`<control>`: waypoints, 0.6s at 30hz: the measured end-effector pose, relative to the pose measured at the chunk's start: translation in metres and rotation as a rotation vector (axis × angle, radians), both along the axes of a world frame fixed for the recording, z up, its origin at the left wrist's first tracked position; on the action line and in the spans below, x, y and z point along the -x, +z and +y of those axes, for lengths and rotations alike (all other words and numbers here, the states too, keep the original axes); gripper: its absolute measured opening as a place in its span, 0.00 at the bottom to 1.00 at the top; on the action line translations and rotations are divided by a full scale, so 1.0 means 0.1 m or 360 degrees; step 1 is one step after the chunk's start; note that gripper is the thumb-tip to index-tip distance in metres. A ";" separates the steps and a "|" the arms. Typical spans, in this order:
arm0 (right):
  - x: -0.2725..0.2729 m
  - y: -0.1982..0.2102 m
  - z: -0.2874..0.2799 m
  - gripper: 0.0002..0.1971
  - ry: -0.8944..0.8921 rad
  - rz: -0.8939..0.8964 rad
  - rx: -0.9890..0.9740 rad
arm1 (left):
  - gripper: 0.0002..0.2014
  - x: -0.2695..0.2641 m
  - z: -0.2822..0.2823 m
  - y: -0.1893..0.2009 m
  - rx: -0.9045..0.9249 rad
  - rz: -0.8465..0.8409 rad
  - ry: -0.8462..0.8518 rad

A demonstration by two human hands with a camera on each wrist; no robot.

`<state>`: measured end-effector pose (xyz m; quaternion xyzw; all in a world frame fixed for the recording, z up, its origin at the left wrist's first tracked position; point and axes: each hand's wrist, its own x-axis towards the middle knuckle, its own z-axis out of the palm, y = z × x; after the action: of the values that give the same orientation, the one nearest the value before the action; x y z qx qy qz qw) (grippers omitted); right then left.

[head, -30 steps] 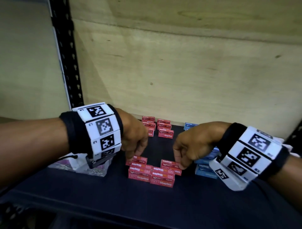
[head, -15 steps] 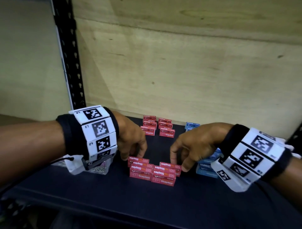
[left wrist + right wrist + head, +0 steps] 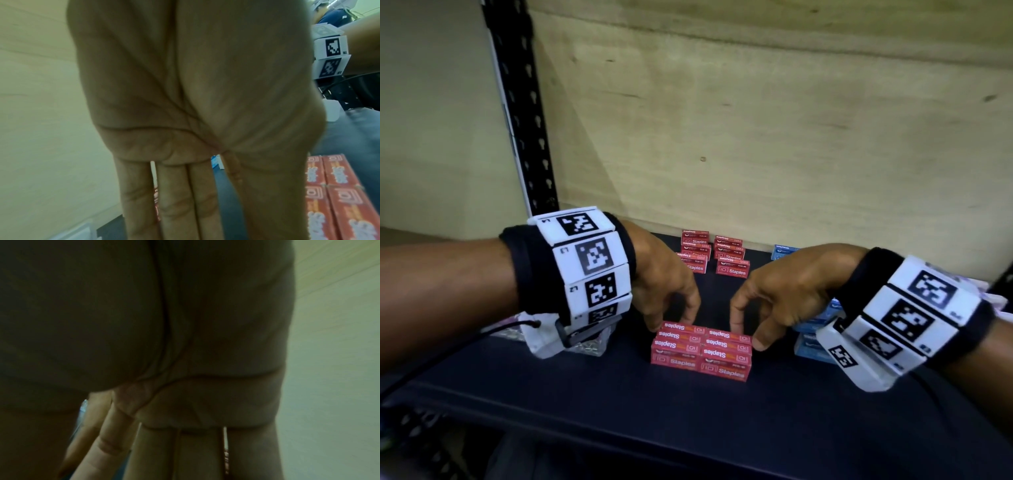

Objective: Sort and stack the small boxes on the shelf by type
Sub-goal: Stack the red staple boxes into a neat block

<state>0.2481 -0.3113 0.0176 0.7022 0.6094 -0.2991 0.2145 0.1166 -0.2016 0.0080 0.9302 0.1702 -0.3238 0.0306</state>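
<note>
A tidy block of red staple boxes (image 3: 702, 353) sits two wide and several high on the dark shelf (image 3: 688, 418). My left hand (image 3: 674, 317) touches the block's far left end with straight fingers (image 3: 174, 203). My right hand (image 3: 748, 329) is at the right end, its thumb against the block's side and its fingers behind. In the left wrist view the red boxes (image 3: 339, 194) lie beside my palm. More red boxes (image 3: 714, 255) stand stacked at the back. Blue boxes (image 3: 815, 330) are piled behind my right hand, mostly hidden by it.
A clear plastic packet (image 3: 585, 346) lies under my left wrist. One blue box (image 3: 784, 251) stands at the back by the wooden panel (image 3: 756, 137). The black slotted upright (image 3: 524, 102) bounds the shelf on the left. Bare shelf stretches in front of the block.
Both hands have closed in on the ends of the red block. Its loosely offset boxes are now pushed together into one aligned block.
</note>
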 end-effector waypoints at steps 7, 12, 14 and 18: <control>-0.12 0.03 0.07 0.17 -0.0052 -0.0001 -0.0022 | 0.24 -0.04 0.09 0.03 0.0031 0.0007 0.0134; -0.34 0.15 0.28 0.13 -0.0098 -0.0143 -0.0380 | 0.11 -0.17 0.26 0.16 -0.0143 -0.0241 0.0234; -0.44 0.17 0.41 0.12 -0.0093 -0.0226 -0.0510 | 0.08 -0.26 0.35 0.22 -0.0229 -0.0359 0.0226; -0.58 0.12 0.65 0.11 -0.0123 -0.0402 -0.0531 | 0.07 -0.43 0.50 0.22 -0.0462 -0.0430 0.0174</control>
<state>0.3059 -0.2461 0.0298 0.7828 0.5914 -0.1117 0.1583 0.1599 -0.1519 0.0299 0.9492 0.2596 -0.1660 -0.0638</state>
